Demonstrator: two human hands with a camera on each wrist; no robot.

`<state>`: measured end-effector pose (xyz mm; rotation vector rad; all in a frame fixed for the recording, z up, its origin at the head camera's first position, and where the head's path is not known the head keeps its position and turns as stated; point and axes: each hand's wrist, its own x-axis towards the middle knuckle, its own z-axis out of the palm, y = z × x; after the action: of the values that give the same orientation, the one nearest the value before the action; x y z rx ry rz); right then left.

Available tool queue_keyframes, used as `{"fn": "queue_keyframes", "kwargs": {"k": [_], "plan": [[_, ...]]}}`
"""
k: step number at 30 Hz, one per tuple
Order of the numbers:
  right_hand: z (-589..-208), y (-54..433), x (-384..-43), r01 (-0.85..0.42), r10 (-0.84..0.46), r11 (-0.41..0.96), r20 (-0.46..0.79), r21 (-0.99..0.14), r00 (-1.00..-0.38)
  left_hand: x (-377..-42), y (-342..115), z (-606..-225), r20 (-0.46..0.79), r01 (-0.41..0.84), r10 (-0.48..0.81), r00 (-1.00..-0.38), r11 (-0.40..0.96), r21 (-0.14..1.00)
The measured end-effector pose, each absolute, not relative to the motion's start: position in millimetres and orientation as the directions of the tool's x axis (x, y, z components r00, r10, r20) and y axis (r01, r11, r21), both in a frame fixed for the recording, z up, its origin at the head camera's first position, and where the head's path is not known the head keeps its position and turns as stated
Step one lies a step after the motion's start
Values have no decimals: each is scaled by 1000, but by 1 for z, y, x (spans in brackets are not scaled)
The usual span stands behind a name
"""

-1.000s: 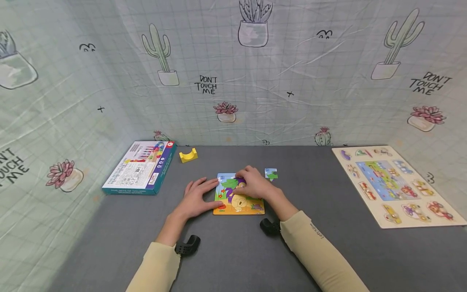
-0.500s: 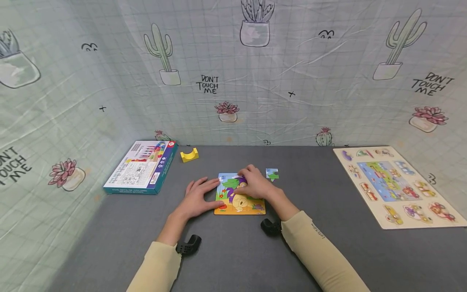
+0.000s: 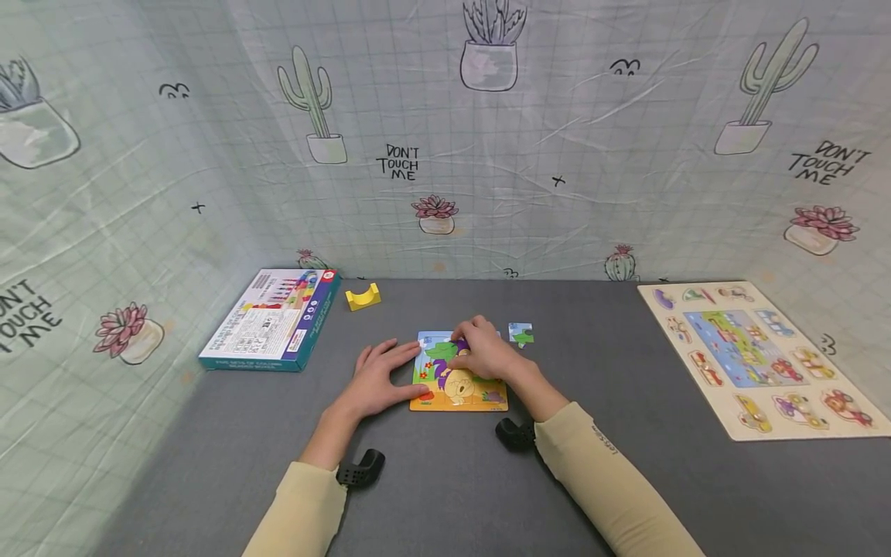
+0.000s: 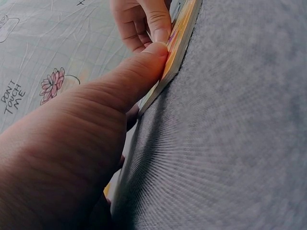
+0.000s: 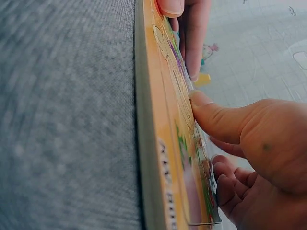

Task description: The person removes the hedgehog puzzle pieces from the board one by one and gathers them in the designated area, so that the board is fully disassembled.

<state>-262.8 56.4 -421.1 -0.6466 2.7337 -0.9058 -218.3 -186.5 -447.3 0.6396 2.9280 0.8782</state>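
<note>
A small picture puzzle (image 3: 459, 387) with a yellow, purple-haired figure lies flat in front of me. My left hand (image 3: 376, 381) rests at its left side, thumb on the lower left corner and fingers spread along the left edge. Over the upper right part, my right hand (image 3: 486, 352) has thumb and curled fingers on a piece within the puzzle; its outline is mostly hidden. In the right wrist view the right thumb (image 5: 211, 110) touches the puzzle's face. A loose puzzle piece (image 3: 520, 333), blue and green, lies just beyond the right hand.
A flat box (image 3: 267, 321) lies at the back left, with a yellow curved block (image 3: 363, 297) beside it. On the right lies a large wooden puzzle board (image 3: 717, 402). Patterned cloth (image 3: 550, 124) walls in the grey table (image 3: 431, 480).
Both hands keep their places on the puzzle, with only the slightest shift of the right fingers. The head view has drifted a little.
</note>
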Motion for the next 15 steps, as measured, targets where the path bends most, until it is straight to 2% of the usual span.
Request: {"fn": "queue_keyframes", "kwargs": {"k": [7, 15], "plan": [[-420, 55, -264, -316, -435, 754, -77, -575, -897, -218, -186, -446, 99, 377, 386, -917, 761, 527], [-420, 56, -264, -317, -435, 736, -59, -598, -899, -218, -186, -445, 99, 381, 391, -915, 758, 529]]}}
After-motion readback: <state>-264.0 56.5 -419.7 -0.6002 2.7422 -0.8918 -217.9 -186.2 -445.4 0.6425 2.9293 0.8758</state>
